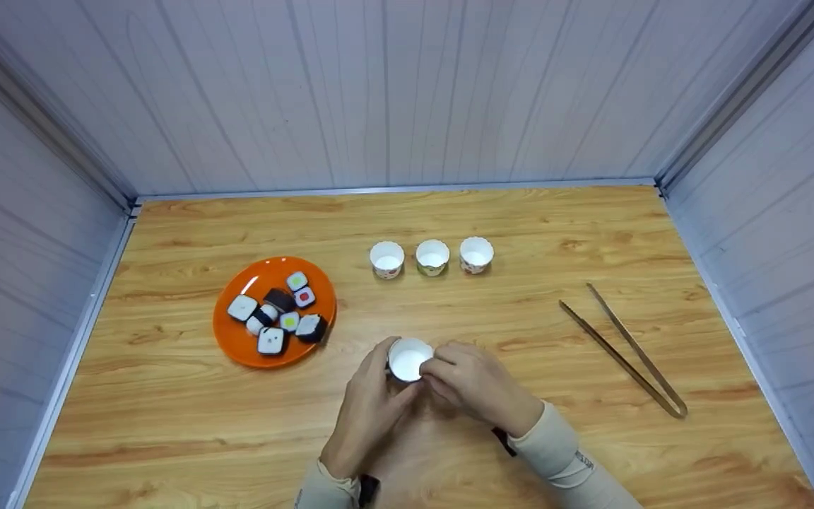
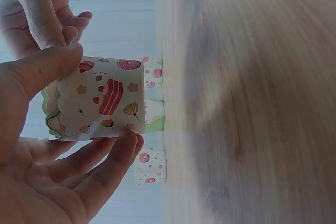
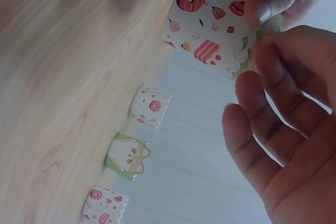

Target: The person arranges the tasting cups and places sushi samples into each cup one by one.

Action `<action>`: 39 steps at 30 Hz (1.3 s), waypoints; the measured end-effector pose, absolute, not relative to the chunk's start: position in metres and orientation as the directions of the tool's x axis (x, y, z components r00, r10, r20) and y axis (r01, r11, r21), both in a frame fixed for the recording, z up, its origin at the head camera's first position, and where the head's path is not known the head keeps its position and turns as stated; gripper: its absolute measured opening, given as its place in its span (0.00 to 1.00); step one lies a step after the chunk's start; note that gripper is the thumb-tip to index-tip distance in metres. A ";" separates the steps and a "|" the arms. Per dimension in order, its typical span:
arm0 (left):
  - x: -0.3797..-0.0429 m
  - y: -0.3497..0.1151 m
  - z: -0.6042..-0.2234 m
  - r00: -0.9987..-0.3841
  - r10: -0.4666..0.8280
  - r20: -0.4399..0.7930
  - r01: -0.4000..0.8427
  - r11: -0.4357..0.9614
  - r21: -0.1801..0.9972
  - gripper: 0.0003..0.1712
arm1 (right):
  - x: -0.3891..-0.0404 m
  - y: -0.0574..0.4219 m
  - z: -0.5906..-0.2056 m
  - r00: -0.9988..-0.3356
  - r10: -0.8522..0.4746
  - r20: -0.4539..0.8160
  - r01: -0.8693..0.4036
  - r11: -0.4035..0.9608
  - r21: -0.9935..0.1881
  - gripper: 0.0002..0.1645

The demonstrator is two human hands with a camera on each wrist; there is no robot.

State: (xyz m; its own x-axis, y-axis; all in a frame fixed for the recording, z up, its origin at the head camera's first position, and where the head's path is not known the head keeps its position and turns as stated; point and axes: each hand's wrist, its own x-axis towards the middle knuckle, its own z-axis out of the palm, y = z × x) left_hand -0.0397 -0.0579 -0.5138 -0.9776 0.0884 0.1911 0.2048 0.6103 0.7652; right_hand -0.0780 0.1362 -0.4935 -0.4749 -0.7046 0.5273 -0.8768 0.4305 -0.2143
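Note:
Just above the table's near middle, my left hand (image 1: 364,406) grips a small stack of paper baking cups (image 2: 107,98), thumb on one side and fingers on the other. The outer cup is white with cake and donut prints and a scalloped rim; a green rim of an inner cup (image 2: 51,111) shows inside it. At that rim, my right hand (image 1: 478,385) pinches the inner cup's edge with thumb and forefinger. Beyond the hands, three paper cups stand upright in a row: a printed one (image 1: 387,260), a green animal one (image 3: 127,156) and another printed one (image 1: 476,256).
An orange plate (image 1: 234,346) with several toy-like sushi pieces (image 1: 270,341) is on the left. Metal tongs (image 1: 636,353) lie spread on the right. White panel walls (image 1: 393,92) bound the wooden table (image 1: 167,431) at the back and sides.

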 end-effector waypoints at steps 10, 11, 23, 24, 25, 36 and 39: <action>-0.041 -0.059 -0.514 -0.984 0.091 0.154 0.177 0.604 0.777 0.38 | -0.080 0.139 -0.488 -0.456 -0.706 0.541 -0.887 0.408 -0.215 0.07; -0.041 -0.059 -0.515 -0.984 0.090 0.155 0.178 0.604 0.777 0.38 | -0.080 0.139 -0.487 -0.459 -0.707 0.539 -0.886 0.407 -0.221 0.07; -0.041 -0.060 -0.516 -0.990 0.081 0.112 0.138 0.603 0.785 0.39 | -0.085 0.145 -0.477 -0.523 -0.632 0.572 -0.850 0.434 -0.297 0.03; -0.041 -0.060 -0.516 -0.991 0.082 0.110 0.137 0.603 0.786 0.39 | -0.087 0.147 -0.476 -0.522 -0.620 0.586 -0.850 0.432 -0.301 0.03; -0.041 -0.061 -0.517 -0.990 0.084 0.110 0.139 0.604 0.785 0.39 | -0.090 0.149 -0.475 -0.523 -0.607 0.598 -0.849 0.434 -0.301 0.03; -0.040 -0.060 -0.515 -0.993 0.078 0.092 0.120 0.617 0.778 0.40 | -0.159 0.228 -0.465 -0.769 -0.346 0.537 -0.547 0.790 -0.275 0.06; -0.040 -0.060 -0.514 -0.995 0.072 0.069 0.099 0.618 0.780 0.40 | -0.182 0.247 -0.474 -0.851 -0.239 0.467 -0.407 0.862 -0.302 0.04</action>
State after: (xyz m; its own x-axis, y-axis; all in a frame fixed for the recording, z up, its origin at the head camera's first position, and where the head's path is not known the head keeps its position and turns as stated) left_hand -0.0396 -0.0596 -0.5143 -0.9950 0.0715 0.0695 0.0989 0.6179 0.7800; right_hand -0.1815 0.2475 -0.4740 -0.8515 -0.2388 0.4668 -0.4074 0.8617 -0.3023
